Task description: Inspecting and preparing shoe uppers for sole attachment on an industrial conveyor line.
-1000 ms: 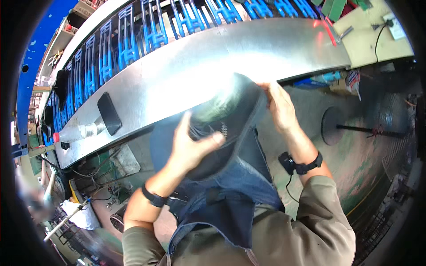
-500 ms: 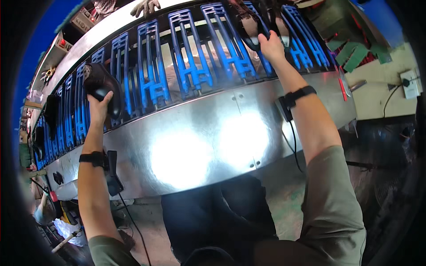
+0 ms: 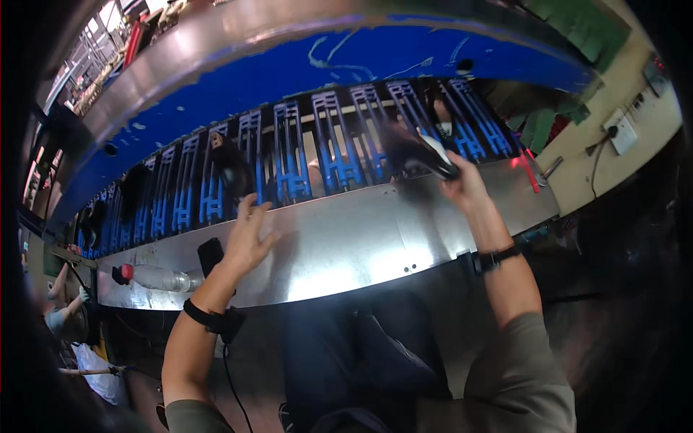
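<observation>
My right hand [image 3: 468, 186] is closed on the toe end of a dark shoe [image 3: 415, 150], which is tilted over the near edge of the rack and blurred by motion. A pale strip shows along its side. My left hand [image 3: 251, 234] holds nothing, its fingers apart, just above the metal ledge. Beyond its fingertips, a black shoe [image 3: 231, 167] rests on the blue slatted rack [image 3: 292, 162]. Farther back on the right, another dark shoe [image 3: 442, 115] with a pale part sits among the slats.
A shiny metal ledge [image 3: 346, 234] runs along the rack's near side. On its left end lies a clear bottle [image 3: 162, 279] with a red cap. More dark shoes [image 3: 133, 191] sit on the rack's left. Behind it rises a blue panel [image 3: 289, 83]. Another person's arm [image 3: 68, 307] shows far left.
My left hand has let go of the black shoe on the rack and drawn back. My right hand has brought a shoe nearer, off the slats. The view has tilted up.
</observation>
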`<state>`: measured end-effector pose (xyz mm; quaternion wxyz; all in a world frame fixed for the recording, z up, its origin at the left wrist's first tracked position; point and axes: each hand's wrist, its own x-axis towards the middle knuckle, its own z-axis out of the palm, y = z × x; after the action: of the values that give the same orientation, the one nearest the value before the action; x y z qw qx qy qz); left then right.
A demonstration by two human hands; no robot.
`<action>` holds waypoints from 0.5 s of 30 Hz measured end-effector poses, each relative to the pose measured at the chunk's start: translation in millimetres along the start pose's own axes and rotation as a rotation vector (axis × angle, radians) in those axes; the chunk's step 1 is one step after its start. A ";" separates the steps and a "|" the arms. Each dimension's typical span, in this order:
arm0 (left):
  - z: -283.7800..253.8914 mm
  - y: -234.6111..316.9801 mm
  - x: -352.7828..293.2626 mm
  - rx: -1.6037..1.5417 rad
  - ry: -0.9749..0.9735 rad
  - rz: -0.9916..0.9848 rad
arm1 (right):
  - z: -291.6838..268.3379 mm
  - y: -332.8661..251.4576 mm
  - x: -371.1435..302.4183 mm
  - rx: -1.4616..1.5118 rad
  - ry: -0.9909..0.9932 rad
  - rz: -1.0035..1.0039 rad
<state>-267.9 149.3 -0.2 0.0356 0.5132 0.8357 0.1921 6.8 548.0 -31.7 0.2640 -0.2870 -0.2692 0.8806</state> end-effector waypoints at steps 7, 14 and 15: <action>-68.7 163.6 23.9 -0.061 0.104 0.346 | -97.6 48.6 -134.0 -1.080 0.327 -0.313; -104.3 305.7 86.0 -0.006 0.142 0.657 | -98.9 73.4 -129.3 -1.393 0.361 -1.036; -103.8 320.2 102.1 0.017 0.200 0.699 | -103.6 71.2 -120.4 -1.348 0.335 -1.043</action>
<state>-72.4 336.7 224.3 -0.1184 0.7467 0.6110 0.2348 135.6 456.0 -104.1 0.4440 -0.3480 -0.7882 0.2460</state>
